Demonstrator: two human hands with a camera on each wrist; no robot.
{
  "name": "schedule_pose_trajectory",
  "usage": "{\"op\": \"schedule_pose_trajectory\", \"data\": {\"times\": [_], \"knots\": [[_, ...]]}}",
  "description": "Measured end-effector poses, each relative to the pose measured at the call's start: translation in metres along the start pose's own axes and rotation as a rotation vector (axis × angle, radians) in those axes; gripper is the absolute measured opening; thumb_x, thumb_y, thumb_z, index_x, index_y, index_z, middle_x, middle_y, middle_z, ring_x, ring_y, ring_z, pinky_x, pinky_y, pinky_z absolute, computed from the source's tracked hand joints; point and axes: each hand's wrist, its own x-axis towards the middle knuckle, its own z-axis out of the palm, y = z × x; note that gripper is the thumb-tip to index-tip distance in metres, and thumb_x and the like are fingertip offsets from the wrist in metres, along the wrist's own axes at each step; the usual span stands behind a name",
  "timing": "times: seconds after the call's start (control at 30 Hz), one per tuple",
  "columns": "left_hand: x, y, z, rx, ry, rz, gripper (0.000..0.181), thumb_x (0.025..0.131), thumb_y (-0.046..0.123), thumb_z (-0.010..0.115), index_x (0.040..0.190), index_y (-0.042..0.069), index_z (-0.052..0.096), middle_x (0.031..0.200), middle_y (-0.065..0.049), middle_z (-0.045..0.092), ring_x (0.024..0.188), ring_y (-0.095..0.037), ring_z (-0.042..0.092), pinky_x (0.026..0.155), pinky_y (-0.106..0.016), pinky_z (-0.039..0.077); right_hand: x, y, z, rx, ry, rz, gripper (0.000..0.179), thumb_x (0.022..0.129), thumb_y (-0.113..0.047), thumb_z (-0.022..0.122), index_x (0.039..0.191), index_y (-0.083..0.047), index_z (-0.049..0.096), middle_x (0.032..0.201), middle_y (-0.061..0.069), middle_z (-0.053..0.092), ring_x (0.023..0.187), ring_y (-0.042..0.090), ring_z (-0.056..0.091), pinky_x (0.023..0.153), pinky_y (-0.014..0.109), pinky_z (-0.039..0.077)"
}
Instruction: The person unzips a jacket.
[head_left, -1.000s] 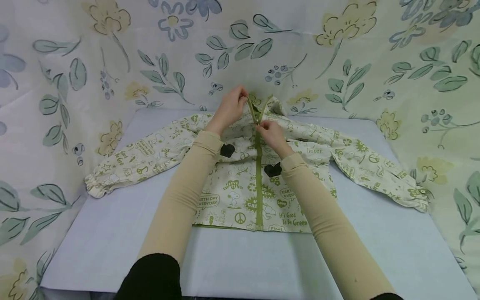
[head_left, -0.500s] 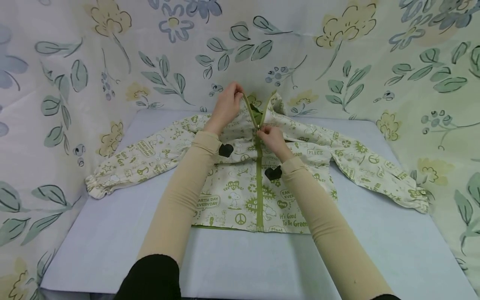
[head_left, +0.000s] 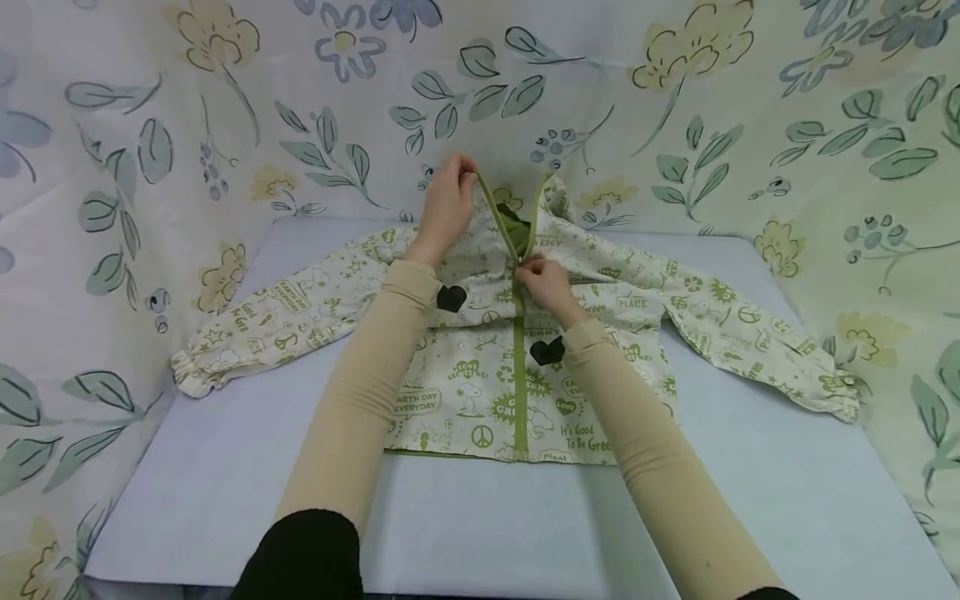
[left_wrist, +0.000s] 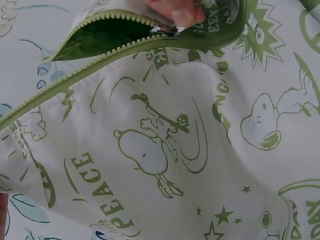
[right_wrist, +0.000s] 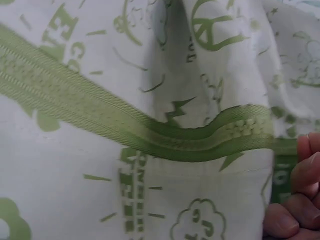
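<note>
A white jacket (head_left: pixel 465 396) with green cartoon print lies front up, both sleeves spread. Its green zipper (head_left: pixel 520 358) is closed below and parted in a V at the neck, where the green lining (head_left: pixel 513 229) shows. My left hand (head_left: pixel 447 200) pinches the top of the left zipper edge and holds it up. At the bottom of the V, my right hand (head_left: pixel 551 287) pinches the zipper slider (left_wrist: pixel 167 33), which the fingers partly cover. In the right wrist view, the curled fingers (right_wrist: pixel 305 177) are beside the closed, bent zipper teeth (right_wrist: pixel 245 127).
A white-covered table (head_left: pixel 225 492) bears the jacket. Floral cloth (head_left: pixel 480 100) hangs behind it and along both sides. The left sleeve (head_left: pixel 277 312) and right sleeve (head_left: pixel 750 333) reach out toward the table's sides. Two black heart shapes (head_left: pixel 452 298) show near the wrists.
My right hand has moved slightly down along the zipper with the slider. My left hand has risen a little with the zipper edge, and the V at the neck is longer and wider.
</note>
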Motion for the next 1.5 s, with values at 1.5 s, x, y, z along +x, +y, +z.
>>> {"op": "schedule_pose_trajectory", "data": {"times": [1.5], "knots": [[0.005, -0.007, 0.0, 0.155, 0.044, 0.128, 0.046, 0.099, 0.01, 0.041, 0.142, -0.001, 0.029, 0.147, -0.014, 0.025, 0.136, -0.011, 0.015, 0.107, -0.017, 0.012, -0.008, 0.01, -0.005, 0.221, -0.02, 0.032, 0.02, 0.092, -0.019, 0.055, 0.082, -0.002, 0.057, 0.066, 0.006, 0.047, 0.045, 0.012, 0.03, 0.047, 0.032, 0.033]]}}
